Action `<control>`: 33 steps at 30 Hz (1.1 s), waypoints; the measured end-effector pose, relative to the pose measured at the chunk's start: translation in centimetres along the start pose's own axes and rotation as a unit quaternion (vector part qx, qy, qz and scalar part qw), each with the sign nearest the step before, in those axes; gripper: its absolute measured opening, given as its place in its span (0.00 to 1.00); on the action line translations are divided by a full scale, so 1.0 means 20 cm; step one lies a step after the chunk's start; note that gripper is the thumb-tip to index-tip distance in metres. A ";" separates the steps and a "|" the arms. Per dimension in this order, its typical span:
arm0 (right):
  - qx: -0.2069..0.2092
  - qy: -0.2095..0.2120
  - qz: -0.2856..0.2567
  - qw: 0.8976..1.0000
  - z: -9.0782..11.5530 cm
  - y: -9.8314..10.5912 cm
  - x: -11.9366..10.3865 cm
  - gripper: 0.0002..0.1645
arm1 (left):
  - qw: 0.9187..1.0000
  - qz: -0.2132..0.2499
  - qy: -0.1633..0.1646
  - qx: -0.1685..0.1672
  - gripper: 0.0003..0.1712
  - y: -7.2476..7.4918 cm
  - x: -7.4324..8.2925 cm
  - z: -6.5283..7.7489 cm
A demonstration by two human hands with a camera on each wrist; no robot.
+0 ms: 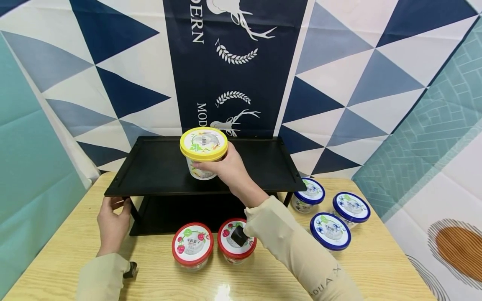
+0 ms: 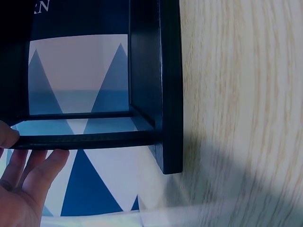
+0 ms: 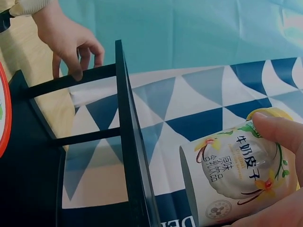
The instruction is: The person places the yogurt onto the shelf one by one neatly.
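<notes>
My right hand grips a paper tub with a yellow lid, thumb on one side and fingers round the other. It is held upright over the top board of a black two-tier rack. A gap shows between the tub's base and that board in the right wrist view. At the rack's left end my left hand holds the front leg between thumb and fingers, just under the top board. Two red-lidded tubs stand on the table in front of the rack, one partly behind the right sleeve.
Several blue-lidded tubs stand to the right of the rack on the wooden table. Behind the rack hangs a patterned cloth. A teal cloth lines the left side.
</notes>
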State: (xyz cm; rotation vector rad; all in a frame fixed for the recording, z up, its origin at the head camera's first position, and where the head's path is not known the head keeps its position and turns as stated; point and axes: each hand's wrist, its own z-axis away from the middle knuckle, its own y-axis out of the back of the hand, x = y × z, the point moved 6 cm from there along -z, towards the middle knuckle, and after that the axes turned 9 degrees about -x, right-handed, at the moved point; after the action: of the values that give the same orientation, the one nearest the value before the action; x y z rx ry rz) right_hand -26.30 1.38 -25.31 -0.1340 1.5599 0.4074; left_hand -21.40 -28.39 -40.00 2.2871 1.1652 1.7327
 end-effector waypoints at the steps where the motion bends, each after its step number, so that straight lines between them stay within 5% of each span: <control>1: 0.001 -0.001 0.002 1.000 0.00 0.00 0.00 0.51 | 1.000 -0.001 0.002 -0.001 0.17 0.00 0.00 0.00; 33: 0.015 0.019 -0.022 0.999 -0.13 -0.21 0.00 0.50 | 1.000 0.006 0.007 -0.012 0.18 0.00 -0.01 -0.01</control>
State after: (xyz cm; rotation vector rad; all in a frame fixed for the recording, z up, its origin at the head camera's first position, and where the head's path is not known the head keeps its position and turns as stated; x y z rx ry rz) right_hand -27.31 -3.45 -26.06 -0.1536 1.5976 0.3496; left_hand -21.46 -28.57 -40.03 2.2766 1.1284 1.7599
